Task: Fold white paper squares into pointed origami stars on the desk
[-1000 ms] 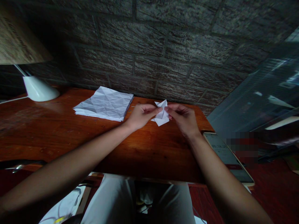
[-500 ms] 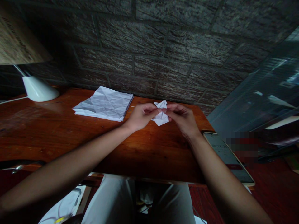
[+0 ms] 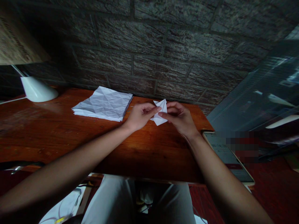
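Note:
A small piece of folded white paper [image 3: 162, 119] is held above the wooden desk, between both hands. My left hand [image 3: 141, 116] pinches its left side, thumb lying on the front face. From the right, my right hand [image 3: 181, 116] grips the opposite edge, with its thumb pressed on the front a little lower than the left thumb. Pointed corners stick up at the top, and one points down. Fingers behind the paper are partly hidden. Left of my left hand lies a stack of creased white paper sheets [image 3: 102, 102].
A lamp with a white base [image 3: 38, 90] stands at the left of the wooden desk [image 3: 144, 155]. A phone [image 3: 227, 158] showing a timer lies at the right edge. Behind the desk rises a stone-block wall [image 3: 149, 43]; a translucent panel [image 3: 252, 90] stands to the right.
My right thumb has slid slightly down and left across the folded paper. The paper's right flap now lies flatter and its right edge looks straighter. My left hand has barely moved.

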### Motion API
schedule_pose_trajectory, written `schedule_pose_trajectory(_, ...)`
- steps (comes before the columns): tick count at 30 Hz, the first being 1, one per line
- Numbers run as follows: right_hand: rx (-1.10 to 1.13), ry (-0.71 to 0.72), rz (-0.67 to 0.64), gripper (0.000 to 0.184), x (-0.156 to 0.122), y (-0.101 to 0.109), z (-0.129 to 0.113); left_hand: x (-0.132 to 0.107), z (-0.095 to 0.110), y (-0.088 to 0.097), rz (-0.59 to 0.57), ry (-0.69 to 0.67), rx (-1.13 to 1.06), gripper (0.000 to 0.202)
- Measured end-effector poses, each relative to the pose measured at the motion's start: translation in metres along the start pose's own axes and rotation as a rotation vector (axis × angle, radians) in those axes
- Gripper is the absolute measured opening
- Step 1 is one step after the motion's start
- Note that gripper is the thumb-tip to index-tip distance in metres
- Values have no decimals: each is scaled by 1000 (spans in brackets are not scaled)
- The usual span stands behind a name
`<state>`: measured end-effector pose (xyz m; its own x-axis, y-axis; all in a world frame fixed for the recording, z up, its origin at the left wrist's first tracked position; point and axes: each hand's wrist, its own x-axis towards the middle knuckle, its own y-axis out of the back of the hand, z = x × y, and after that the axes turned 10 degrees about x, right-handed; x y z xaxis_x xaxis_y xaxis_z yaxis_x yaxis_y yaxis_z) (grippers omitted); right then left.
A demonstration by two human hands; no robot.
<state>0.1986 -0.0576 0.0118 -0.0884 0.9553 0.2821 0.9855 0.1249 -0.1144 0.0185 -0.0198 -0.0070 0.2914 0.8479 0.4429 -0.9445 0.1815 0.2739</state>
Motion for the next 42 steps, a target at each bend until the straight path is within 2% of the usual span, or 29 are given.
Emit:
schedule_pose_trajectory(3,5,25,24,46,2,1,3,1,1,3,-44,38,-22,41)
schedule_pose_trajectory(6,24,44,65,48,3,4,5,3,-1,8,-127,82,-113,31)
schedule_pose_trajectory(10,53,35,91,47,4,5,6,5,-3,12,-191,153,-229,29)
schedule_pose_trajectory(19,69,34,53,43,3,3,3,3,-3,9,-88,197,-228,24)
schedule_pose_trajectory(27,47,20,34,41,4,4,8,7,-3,11,-163,131,-192,27)
schedule_pose_trajectory(31,48,15,16,42,4,3,9,5,1,9,-125,169,-140,38)
schedule_pose_trajectory(34,66,10,5,41,3,1,10,5,2,8,-96,145,-90,44)
schedule_pose_trajectory(42,80,3,10,40,3,-2,10,6,-3,9,-83,58,-61,32)
